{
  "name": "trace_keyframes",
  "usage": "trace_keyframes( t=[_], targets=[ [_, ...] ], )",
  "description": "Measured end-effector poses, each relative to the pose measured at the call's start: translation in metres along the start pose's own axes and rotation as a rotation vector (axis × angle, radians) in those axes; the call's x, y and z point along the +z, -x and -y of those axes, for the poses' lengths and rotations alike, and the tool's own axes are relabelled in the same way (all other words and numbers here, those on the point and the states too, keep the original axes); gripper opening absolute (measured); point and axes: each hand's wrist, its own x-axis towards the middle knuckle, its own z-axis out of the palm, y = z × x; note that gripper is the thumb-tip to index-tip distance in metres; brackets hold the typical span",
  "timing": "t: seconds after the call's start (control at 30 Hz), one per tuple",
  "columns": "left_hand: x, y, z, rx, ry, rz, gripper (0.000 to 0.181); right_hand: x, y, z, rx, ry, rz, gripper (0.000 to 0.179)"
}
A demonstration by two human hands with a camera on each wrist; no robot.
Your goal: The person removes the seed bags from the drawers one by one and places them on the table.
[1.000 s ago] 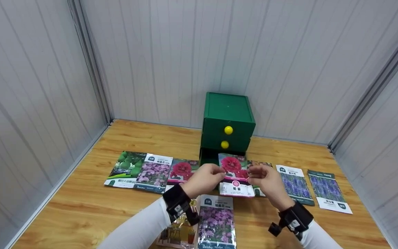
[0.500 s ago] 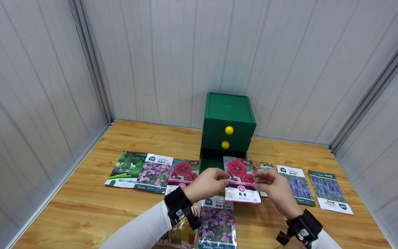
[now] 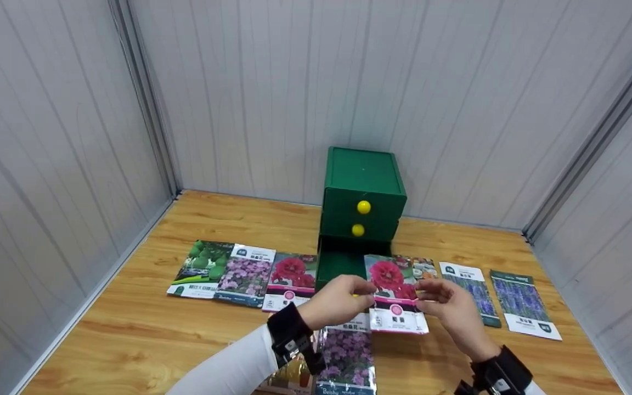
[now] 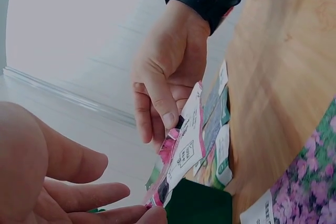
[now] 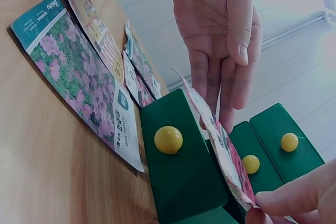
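Note:
A seed packet with a red flower [image 3: 387,274] and white lower band is held up in front of the green drawer box [image 3: 364,170]. My right hand [image 3: 450,307] pinches its right edge between thumb and fingers, also visible in the left wrist view. My left hand [image 3: 335,302] is at the packet's left edge, fingers extended and thumb apart; in the right wrist view its fingertips [image 5: 226,121] lie against or just behind the packet. Beneath, the bottom drawer [image 5: 184,169] is pulled out, its yellow knob [image 5: 168,140] facing me.
Left of the box lie a green-plant packet [image 3: 201,266], a pink-flower packet [image 3: 244,274] and another red-flower packet [image 3: 288,277]. Two purple-flower packets [image 3: 472,293] lie to the right. Nearest me are a pink-flower packet [image 3: 346,356] and a partly hidden packet [image 3: 299,376].
The red-flower packet has moved right and towards me, away from above the drawer. Both hands moved along with it, the right one farther. More of the drawer's inside shows.

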Motion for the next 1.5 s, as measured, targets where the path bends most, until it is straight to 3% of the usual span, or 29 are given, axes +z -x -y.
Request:
trace_keyframes(
  t=[0.37, 0.67, 0.93, 1.07, 1.23, 1.5],
  targets=[
    [0.020, 0.003, 0.003, 0.050, 0.024, 0.083, 0.041, -0.020, 0.018, -0.008, 0.057, -0.011, 0.018, 0.053],
    [0.032, 0.010, 0.006, -0.013, 0.088, 0.137, 0.039, -0.030, 0.033, -0.013, 0.080, -0.039, 0.033, 0.057],
    [0.041, 0.014, 0.012, -0.036, 0.126, 0.152, 0.035, -0.039, 0.036, -0.023, 0.098, -0.081, 0.155, 0.060],
    [0.048, 0.014, 0.021, -0.047, 0.124, 0.154, 0.035, -0.040, 0.037, -0.028, 0.127, -0.083, 0.173, 0.060],
    [0.053, 0.023, 0.020, -0.043, 0.109, 0.147, 0.034, -0.042, 0.038, -0.031, 0.147, -0.075, 0.215, 0.058],
    [0.060, 0.024, 0.027, -0.081, 0.087, 0.175, 0.034, -0.045, 0.034, -0.047, 0.145, -0.057, 0.349, 0.061]
  ],
)
